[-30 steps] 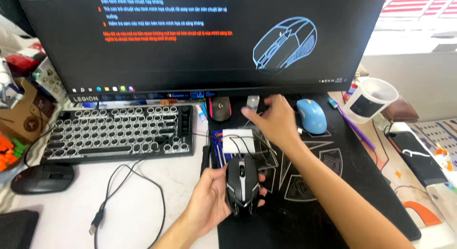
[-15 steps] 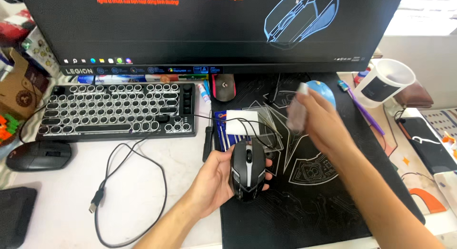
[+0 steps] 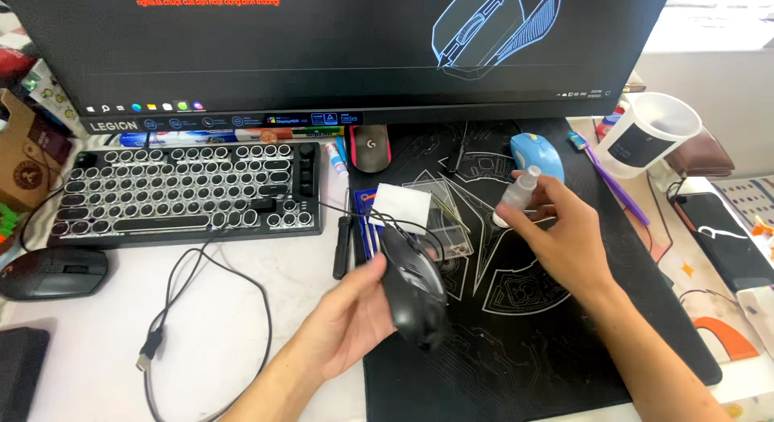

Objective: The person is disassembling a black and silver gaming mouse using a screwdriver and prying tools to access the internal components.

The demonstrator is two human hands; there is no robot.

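Left hand (image 3: pixel 351 317) palm up, fingers curled in a grasp; right hand (image 3: pixel 564 241) raised, fingers pinched closed.

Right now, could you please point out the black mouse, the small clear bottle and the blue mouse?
black mouse (image 3: pixel 413 289), head view, middle of its upper shell.
small clear bottle (image 3: pixel 516 195), head view, middle of its body.
blue mouse (image 3: pixel 536 154), head view, top of its back.

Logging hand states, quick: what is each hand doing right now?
Left hand: closed around a black wired mouse, lifted off the desk.
Right hand: closed on a small clear bottle.
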